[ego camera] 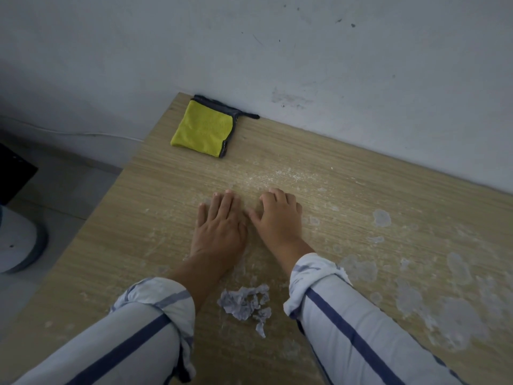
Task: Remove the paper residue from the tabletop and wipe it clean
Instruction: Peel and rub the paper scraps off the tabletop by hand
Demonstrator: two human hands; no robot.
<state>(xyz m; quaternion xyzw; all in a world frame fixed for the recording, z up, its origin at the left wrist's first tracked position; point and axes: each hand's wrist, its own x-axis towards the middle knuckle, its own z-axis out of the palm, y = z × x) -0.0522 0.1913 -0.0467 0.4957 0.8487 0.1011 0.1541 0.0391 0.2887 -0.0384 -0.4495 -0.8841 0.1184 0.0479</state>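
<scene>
Both hands flat on the table, scraping paper residue.

Left hand (pixel 220 223) and right hand (pixel 279 218) press open-palmed on the table (pixel 111 226), holding nothing. Pale, patchy residue (pixel 433 301) lies right of the hands; likely thin, stuck, tearing easily, best lifted at its edges. Crumpled scraps (pixel 245 302) sit nearer than the hands, light. Folded yellow cloth (pixel 204 129) beyond the hands.

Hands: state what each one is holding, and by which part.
Nothing is held. The left hand and right hand lie on the tabletop. The cloth and paper scraps lie untouched.
</scene>
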